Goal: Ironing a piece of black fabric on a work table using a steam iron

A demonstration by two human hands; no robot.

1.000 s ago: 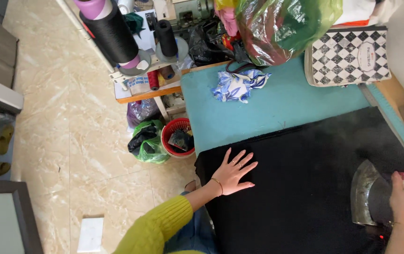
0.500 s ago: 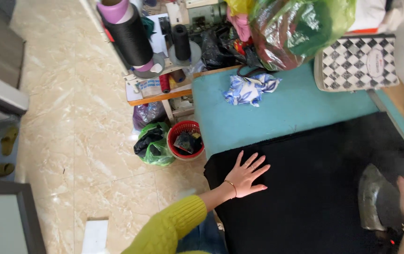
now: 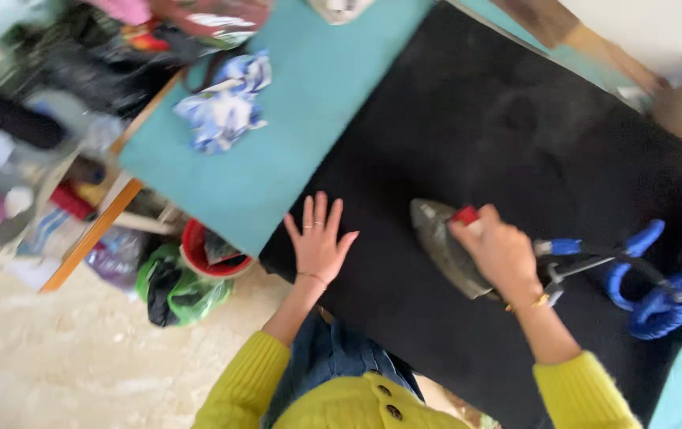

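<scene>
Iron [image 3: 446,248] handle hidden under right hand [image 3: 500,253]

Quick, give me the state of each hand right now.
Left hand: open, flat on the black cloth.
Right hand: closed, its grip around the iron handle.

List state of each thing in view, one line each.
left hand: flat, fingers spread, pressing the black fabric
right hand: closed on the iron's handle
iron: soleplate down on the fabric
black fabric: spread flat on the table
blue-and-white cloth: crumpled
blue hose: looped
red bucket: open
</scene>
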